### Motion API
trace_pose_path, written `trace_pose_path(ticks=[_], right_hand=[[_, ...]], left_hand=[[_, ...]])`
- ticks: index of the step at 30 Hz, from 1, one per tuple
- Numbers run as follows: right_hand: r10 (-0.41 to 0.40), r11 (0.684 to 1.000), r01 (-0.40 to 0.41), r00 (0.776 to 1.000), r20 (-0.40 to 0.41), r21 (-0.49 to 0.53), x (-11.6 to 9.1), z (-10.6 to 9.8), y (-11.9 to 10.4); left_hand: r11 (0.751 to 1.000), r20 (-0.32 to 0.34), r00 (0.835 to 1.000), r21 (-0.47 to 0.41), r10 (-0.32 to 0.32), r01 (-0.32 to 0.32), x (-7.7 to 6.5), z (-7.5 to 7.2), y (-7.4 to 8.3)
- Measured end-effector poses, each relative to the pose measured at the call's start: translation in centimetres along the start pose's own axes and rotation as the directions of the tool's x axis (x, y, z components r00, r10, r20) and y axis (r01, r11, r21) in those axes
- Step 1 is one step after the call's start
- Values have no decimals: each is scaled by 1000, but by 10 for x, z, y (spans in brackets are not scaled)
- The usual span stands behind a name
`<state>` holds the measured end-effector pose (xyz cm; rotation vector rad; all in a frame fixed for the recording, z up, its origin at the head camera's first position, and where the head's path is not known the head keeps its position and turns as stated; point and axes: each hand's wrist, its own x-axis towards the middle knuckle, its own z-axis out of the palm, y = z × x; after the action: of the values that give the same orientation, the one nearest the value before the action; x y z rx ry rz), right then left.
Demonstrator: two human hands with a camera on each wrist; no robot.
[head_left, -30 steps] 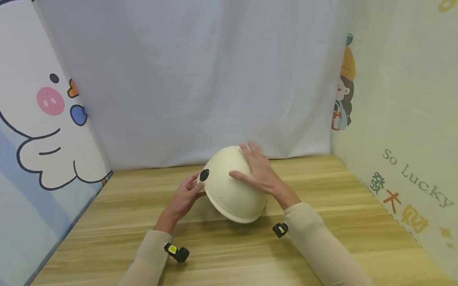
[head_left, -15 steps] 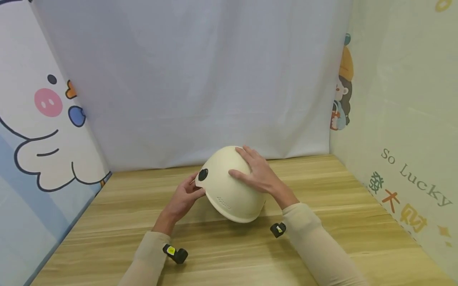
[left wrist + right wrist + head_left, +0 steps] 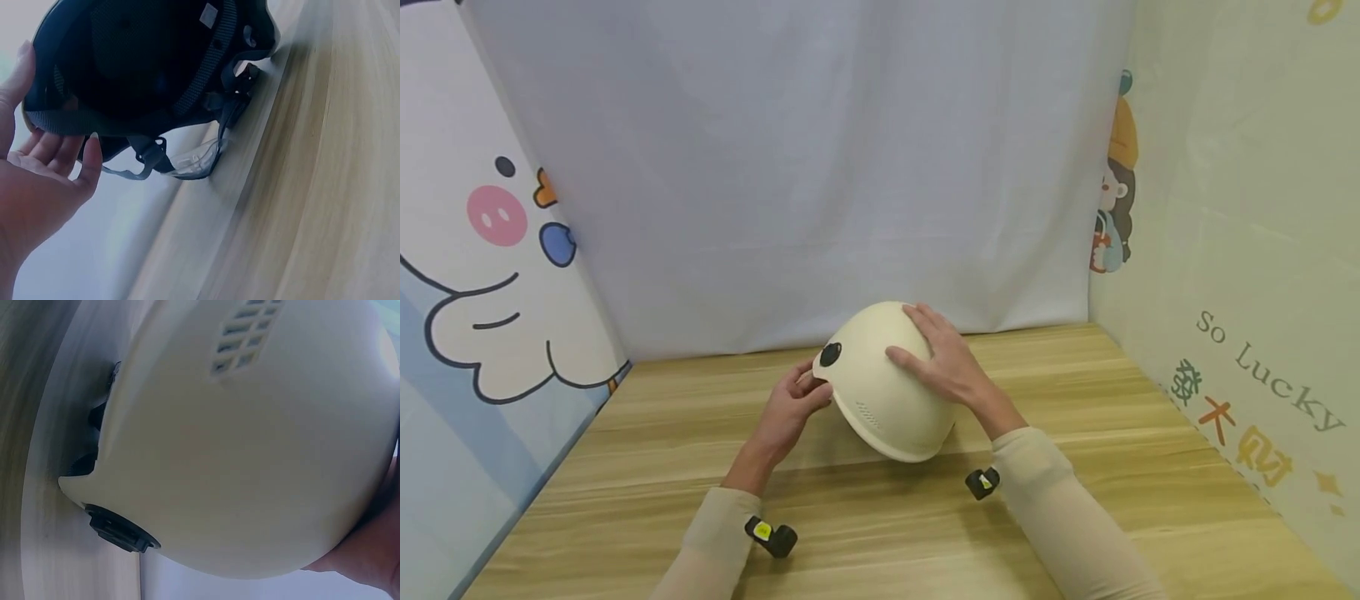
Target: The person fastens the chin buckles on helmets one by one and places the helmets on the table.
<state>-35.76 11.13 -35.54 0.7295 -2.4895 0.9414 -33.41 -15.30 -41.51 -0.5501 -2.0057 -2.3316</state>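
Observation:
A cream helmet [image 3: 887, 392] is tilted on the wooden table, with a round black fitting [image 3: 831, 354] on its side and small vent slots [image 3: 868, 414] near the rim. My left hand [image 3: 782, 417] grips the rim at the left, beside that fitting. From the left wrist view, the helmet's dark inside [image 3: 144, 69] shows, with black straps and a buckle [image 3: 150, 153] hanging out onto the table. My right hand [image 3: 947, 362] lies with spread fingers over the shell's upper right. In the right wrist view the smooth shell [image 3: 262, 456] hides most of that hand.
The wood-grain table [image 3: 865, 533] spreads around the helmet. Behind it hangs a pale curtain [image 3: 850, 167]. Printed cloth walls [image 3: 1225, 208] stand at both sides. A small black camera is worn on each wrist.
The helmet has shifted and tilted slightly, its front rim now a little higher. My left thumb moved off the shell's edge and back near the rim. The right hand stays on the shell.

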Motion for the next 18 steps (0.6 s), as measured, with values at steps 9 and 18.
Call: trace_pose_path(ticks=[9,18], right_hand=[[46,997,-46,999,-4,65,-2,-7,4],[76,994,-75,997,-4,79,-3,-9,8]], left_hand=[[996,-109,993,76,48,-39,3,12,1],[970,-94,977,169,192,-175,2,20,7]])
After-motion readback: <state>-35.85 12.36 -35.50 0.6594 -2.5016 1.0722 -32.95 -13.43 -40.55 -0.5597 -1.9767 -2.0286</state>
